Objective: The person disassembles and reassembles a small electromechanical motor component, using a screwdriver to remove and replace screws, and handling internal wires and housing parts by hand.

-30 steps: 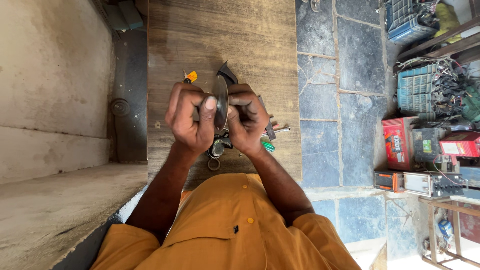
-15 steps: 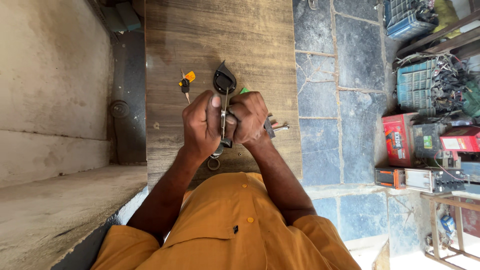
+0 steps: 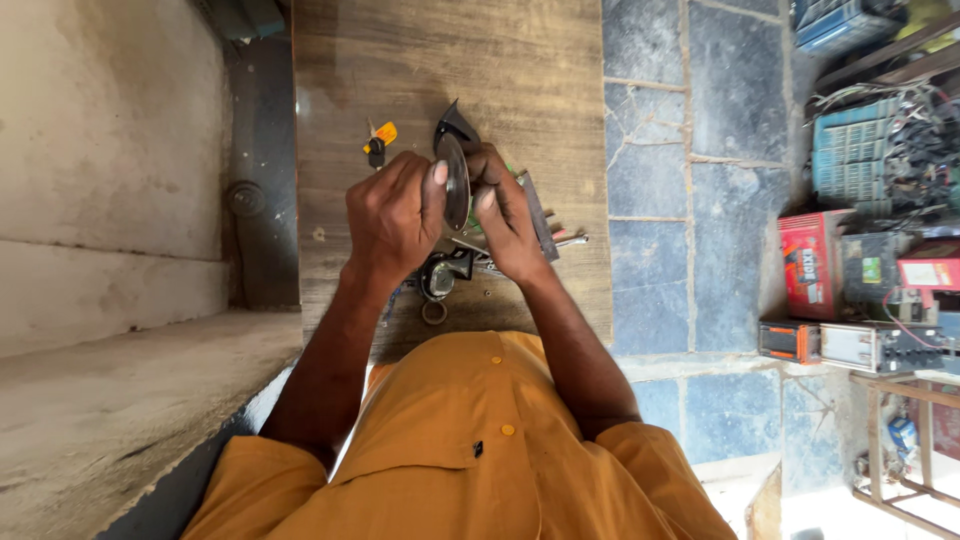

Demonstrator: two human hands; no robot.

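I hold a round grey metal disc with a black pointed part on top up on its edge, over the brown wooden table. My left hand is on one side of it and my right hand is on the other. My fingers on both hands are curled in tight and pinch the disc between them. Under my hands, on the table, lie small metal tools and parts in a little pile. A small metal ring lies near my orange shirt. A key with a yellow and black head lies on the table just beside my left hand, not touching it
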